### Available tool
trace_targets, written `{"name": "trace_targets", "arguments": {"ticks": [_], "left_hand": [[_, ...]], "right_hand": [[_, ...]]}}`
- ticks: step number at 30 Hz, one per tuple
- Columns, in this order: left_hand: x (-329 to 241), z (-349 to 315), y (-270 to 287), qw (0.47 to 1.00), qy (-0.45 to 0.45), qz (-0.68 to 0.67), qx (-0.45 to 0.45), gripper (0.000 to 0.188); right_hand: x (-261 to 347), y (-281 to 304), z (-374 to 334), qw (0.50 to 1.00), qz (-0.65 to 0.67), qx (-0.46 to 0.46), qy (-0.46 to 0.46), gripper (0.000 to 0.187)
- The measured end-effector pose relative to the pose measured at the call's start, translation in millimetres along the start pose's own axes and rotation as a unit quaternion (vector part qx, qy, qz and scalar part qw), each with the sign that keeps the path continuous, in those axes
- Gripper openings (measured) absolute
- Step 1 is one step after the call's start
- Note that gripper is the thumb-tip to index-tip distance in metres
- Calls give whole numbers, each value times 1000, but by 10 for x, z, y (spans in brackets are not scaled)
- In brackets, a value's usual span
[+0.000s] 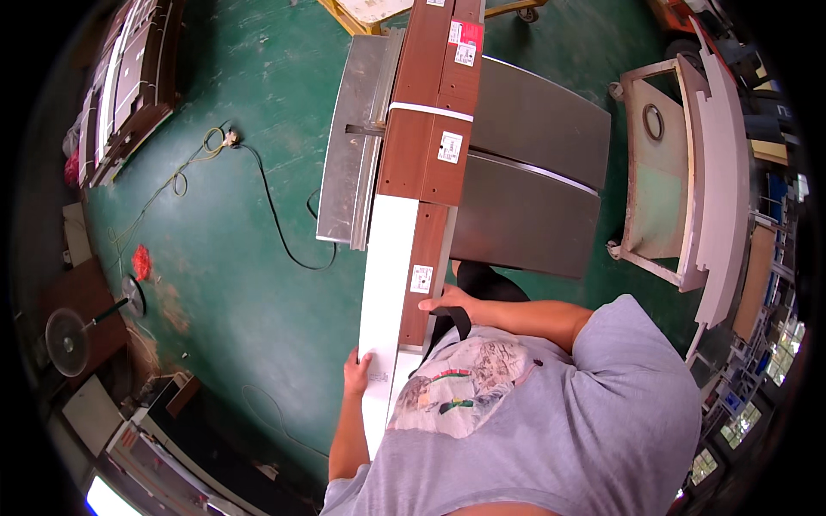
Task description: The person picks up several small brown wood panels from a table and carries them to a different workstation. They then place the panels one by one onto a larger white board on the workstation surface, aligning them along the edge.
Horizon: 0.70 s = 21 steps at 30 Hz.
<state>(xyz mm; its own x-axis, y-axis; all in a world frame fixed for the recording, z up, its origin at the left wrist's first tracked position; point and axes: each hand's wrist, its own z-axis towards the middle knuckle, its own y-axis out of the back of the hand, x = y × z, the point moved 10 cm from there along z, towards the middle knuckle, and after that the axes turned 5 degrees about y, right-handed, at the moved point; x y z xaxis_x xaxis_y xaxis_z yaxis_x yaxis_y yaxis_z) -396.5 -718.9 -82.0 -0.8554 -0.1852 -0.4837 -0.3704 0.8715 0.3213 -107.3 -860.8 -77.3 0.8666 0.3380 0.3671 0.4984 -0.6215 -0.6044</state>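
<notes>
A long white panel (389,292) lies along the left side of a stack of brown boards (419,172), its near end reaching my body. Gripping its left edge is my left hand (357,374), fingers curled over the rim. On the right side my right hand (449,300) is closed over the edge of a brown board (428,245) that bears a white label (422,279). A black strap (456,322) hangs just below that hand. Farther off, a white band (430,110) wraps the stack. The undersides of both hands are hidden.
The stack rests on a machine with grey metal plates (533,206) on the right and a metal bed (353,138) on the left. A black cable (274,211) crosses the green floor. A wheeled cart (658,172) stands right, a fan (67,342) left, more bundled boards (133,82) far left.
</notes>
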Motion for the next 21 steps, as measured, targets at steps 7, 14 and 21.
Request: {"name": "trace_targets", "arguments": {"ticks": [7,14,21], "left_hand": [[-666,201,14,1000,14,13,-3,74],[-392,608,-85,1000,9,-6,3,80],[-828,515,67,988,-73,76,-109,82]], "right_hand": [[477,264,115,993,-104,-46,29,86],[685,458,169,828,-512,-55,-220,76],[832,476,264,873,-481,-62,-47,85]]}}
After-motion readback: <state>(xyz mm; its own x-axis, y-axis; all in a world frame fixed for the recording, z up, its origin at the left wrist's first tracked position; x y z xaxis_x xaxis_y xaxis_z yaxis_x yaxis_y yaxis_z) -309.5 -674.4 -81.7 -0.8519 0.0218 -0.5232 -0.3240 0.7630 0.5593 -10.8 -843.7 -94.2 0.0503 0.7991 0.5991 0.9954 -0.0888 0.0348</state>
